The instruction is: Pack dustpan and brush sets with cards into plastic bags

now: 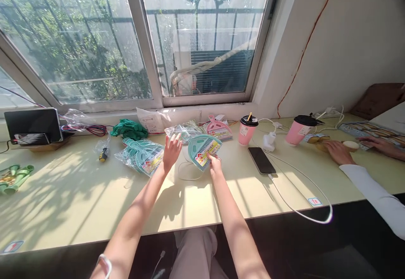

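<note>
My right hand (215, 164) grips the lower right edge of a small teal dustpan (194, 144), thumb over its yellow printed label. The dustpan is tilted just above the table, its handle toward the upper left. My left hand (172, 150) is raised beside that handle, fingers up and apart, with nothing visible in it. Left of it lies a pile of teal dustpans (139, 152) in clear plastic, with similar labels. Behind the held dustpan are a pink dustpan (218, 127) and crumpled clear plastic wrap (177, 129).
A black phone (262, 161) on a white cable, a pink cup (245, 133) and another pink cup (297, 132) stand right. A co-worker's hands (340, 152) are farther right. Green cloth (129, 128), a screwdriver (103, 155) and a tablet (33, 125) are left.
</note>
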`<action>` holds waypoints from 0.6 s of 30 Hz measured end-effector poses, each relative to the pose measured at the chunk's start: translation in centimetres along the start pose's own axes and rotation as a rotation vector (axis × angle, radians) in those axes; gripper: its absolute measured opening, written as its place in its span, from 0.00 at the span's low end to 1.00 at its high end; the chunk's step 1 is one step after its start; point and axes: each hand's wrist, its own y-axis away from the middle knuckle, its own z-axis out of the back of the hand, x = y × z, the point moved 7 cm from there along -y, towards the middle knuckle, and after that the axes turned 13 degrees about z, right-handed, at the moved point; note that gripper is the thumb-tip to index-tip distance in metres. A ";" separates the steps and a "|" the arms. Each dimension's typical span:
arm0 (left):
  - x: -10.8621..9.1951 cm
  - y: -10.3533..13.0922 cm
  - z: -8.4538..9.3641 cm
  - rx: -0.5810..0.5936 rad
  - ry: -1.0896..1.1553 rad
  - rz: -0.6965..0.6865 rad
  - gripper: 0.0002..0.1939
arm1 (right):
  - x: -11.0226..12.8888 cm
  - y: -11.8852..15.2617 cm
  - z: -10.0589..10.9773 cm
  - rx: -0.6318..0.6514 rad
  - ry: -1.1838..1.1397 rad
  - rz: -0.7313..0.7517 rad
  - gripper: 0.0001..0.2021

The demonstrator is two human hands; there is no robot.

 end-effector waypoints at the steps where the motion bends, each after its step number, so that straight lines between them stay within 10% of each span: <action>1: -0.3 0.2 0.1 0.015 0.086 -0.012 0.13 | -0.2 0.1 -0.3 0.001 -0.033 0.024 0.10; 8: -1.2 1.7 -2.2 0.189 0.173 0.030 0.12 | -1.5 0.6 -1.5 0.085 -0.145 0.003 0.12; 14: 0.2 1.6 0.3 -0.288 0.804 0.362 0.54 | -1.0 0.6 -2.0 0.144 -0.256 0.003 0.15; 18: -2.2 0.0 -3.3 0.257 1.371 0.498 0.61 | -1.4 1.1 -2.5 0.187 -0.284 -0.066 0.14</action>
